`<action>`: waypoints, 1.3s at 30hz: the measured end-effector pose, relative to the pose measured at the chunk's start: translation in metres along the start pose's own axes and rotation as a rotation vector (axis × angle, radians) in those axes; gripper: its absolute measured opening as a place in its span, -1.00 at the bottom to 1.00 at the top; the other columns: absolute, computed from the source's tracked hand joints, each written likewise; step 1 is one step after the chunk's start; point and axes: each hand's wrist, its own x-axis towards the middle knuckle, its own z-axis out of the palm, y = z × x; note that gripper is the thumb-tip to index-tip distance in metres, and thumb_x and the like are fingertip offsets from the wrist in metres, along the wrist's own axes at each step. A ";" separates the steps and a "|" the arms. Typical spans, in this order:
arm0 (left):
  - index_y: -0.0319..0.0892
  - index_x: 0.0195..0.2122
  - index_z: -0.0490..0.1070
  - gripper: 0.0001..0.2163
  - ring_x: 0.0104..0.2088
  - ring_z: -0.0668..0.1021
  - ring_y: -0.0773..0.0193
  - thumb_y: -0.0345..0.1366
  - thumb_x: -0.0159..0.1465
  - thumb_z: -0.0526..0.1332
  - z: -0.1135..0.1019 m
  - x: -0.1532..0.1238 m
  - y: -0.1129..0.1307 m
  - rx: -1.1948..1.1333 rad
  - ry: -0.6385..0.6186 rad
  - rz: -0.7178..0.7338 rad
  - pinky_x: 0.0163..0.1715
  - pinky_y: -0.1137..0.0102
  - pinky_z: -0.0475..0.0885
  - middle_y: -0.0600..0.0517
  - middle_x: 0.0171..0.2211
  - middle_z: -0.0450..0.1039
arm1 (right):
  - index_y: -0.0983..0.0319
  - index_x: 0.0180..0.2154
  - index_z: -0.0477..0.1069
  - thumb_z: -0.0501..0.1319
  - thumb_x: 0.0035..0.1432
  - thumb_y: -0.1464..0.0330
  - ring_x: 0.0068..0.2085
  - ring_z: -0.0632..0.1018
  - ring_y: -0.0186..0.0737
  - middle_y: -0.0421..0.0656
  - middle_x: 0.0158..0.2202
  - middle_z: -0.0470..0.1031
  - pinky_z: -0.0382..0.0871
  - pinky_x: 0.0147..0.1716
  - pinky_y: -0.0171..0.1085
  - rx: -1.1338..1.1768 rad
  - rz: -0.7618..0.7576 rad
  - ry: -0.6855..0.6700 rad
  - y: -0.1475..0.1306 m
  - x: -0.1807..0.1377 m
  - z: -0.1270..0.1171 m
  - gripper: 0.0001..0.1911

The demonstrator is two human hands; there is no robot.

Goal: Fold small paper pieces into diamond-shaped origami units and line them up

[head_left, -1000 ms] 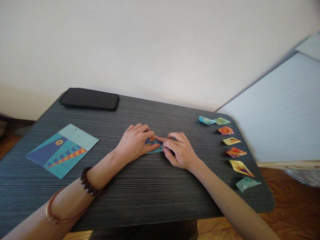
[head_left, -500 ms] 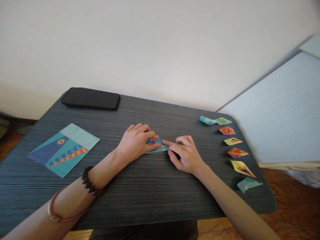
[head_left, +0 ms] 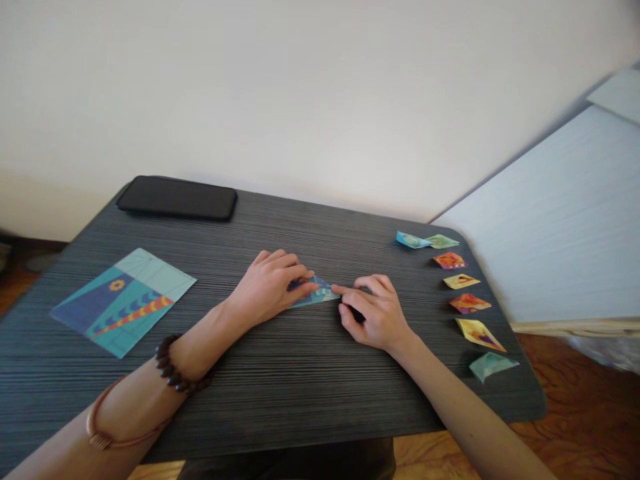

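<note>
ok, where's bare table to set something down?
Back: behind the left hand and right hand, between the phone and folded papers. Front: between the forearms. Crowded: the right edge, lined with those papers; the middle, where both hands touch the blue paper; and the left, under the flat sheet.

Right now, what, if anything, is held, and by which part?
The left hand holds the folded paper by its left part; the right hand only touches its right end.

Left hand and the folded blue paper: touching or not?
Touching. The head view shows the left hand over the folded blue paper, its thumb lying across the top face with no visible gap.
</note>
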 end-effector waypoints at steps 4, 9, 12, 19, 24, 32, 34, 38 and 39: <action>-0.06 -0.17 0.52 -0.77 -0.24 0.40 0.25 -0.23 0.31 0.07 -0.007 0.001 -0.013 -0.123 -0.067 0.131 -0.17 0.32 0.26 0.02 -0.32 0.42 | 0.19 -0.11 0.40 0.13 0.17 0.31 -0.06 0.42 -0.09 -0.16 -0.13 0.56 0.14 -0.04 -0.04 -0.025 0.089 -0.055 0.004 0.013 0.001 -0.75; 0.08 -0.03 0.46 -0.72 -0.15 0.35 0.18 -0.12 0.24 0.16 -0.010 0.000 -0.024 -0.071 -0.041 0.135 -0.07 0.24 0.27 0.00 -0.22 0.36 | 0.25 0.06 0.30 0.15 0.12 0.02 0.11 0.29 0.03 -0.01 0.17 0.29 0.09 0.09 0.05 0.010 0.102 -0.151 0.004 0.034 0.004 -0.42; 0.08 -0.06 0.48 -0.69 -0.12 0.34 0.14 -0.01 0.21 0.17 -0.009 -0.001 -0.024 -0.006 -0.004 0.083 -0.06 0.19 0.28 -0.01 -0.19 0.36 | 0.23 0.08 0.30 0.19 -0.02 -0.11 0.15 0.25 0.04 0.00 0.22 0.22 0.13 0.10 0.04 0.060 0.041 -0.161 0.003 0.039 0.007 -0.25; -0.12 -0.19 0.51 -0.77 0.05 0.38 0.13 -0.14 0.26 0.15 -0.006 0.002 -0.022 -0.064 0.036 0.219 0.05 0.19 0.30 -0.03 -0.04 0.45 | 0.09 -0.12 0.48 0.20 0.17 0.19 -0.06 0.42 -0.19 -0.17 -0.11 0.52 0.28 -0.07 -0.15 0.079 -0.027 -0.046 0.005 0.032 0.012 -0.75; -0.08 -0.09 0.47 -0.77 0.03 0.45 0.20 -0.21 0.30 0.11 -0.002 0.003 -0.021 -0.076 0.005 0.240 0.06 0.25 0.30 0.02 -0.02 0.47 | 0.15 -0.20 0.49 0.13 0.25 0.31 -0.14 0.45 -0.23 -0.18 -0.18 0.56 0.27 -0.13 -0.18 0.057 0.018 -0.018 0.006 0.031 0.012 -0.82; -0.02 -0.12 0.48 -0.77 0.00 0.44 0.19 -0.19 0.33 0.06 -0.002 0.004 -0.009 0.015 0.015 0.213 0.00 0.26 0.28 0.03 -0.07 0.47 | 0.22 -0.23 0.44 0.07 0.25 0.40 -0.17 0.46 -0.18 -0.10 -0.17 0.52 0.28 -0.16 -0.16 0.090 0.203 -0.003 -0.002 0.032 0.016 -0.83; -0.04 -0.14 0.49 -0.77 -0.03 0.45 0.20 -0.21 0.34 0.05 -0.002 0.005 -0.007 0.023 0.027 0.191 -0.02 0.26 0.29 0.03 -0.10 0.48 | 0.22 -0.21 0.43 0.11 0.21 0.41 -0.14 0.44 -0.16 -0.09 -0.15 0.49 0.30 -0.14 -0.15 0.133 0.198 -0.004 -0.001 0.031 0.017 -0.84; -0.05 -0.14 0.49 -0.77 -0.02 0.44 0.19 -0.22 0.34 0.04 -0.002 0.004 -0.006 0.029 0.021 0.197 -0.01 0.26 0.30 0.03 -0.10 0.47 | 0.19 -0.22 0.46 0.16 0.19 0.35 -0.14 0.44 -0.18 -0.11 -0.17 0.47 0.31 -0.12 -0.16 0.227 0.228 0.022 0.004 0.031 0.018 -0.86; -0.06 -0.12 0.48 -0.76 -0.01 0.43 0.18 -0.22 0.34 0.04 -0.002 0.004 -0.006 0.031 0.016 0.205 0.01 0.26 0.29 0.03 -0.09 0.47 | 0.18 -0.25 0.48 0.17 0.20 0.33 -0.16 0.45 -0.19 -0.12 -0.20 0.47 0.31 -0.13 -0.16 0.245 0.259 0.030 0.005 0.032 0.018 -0.87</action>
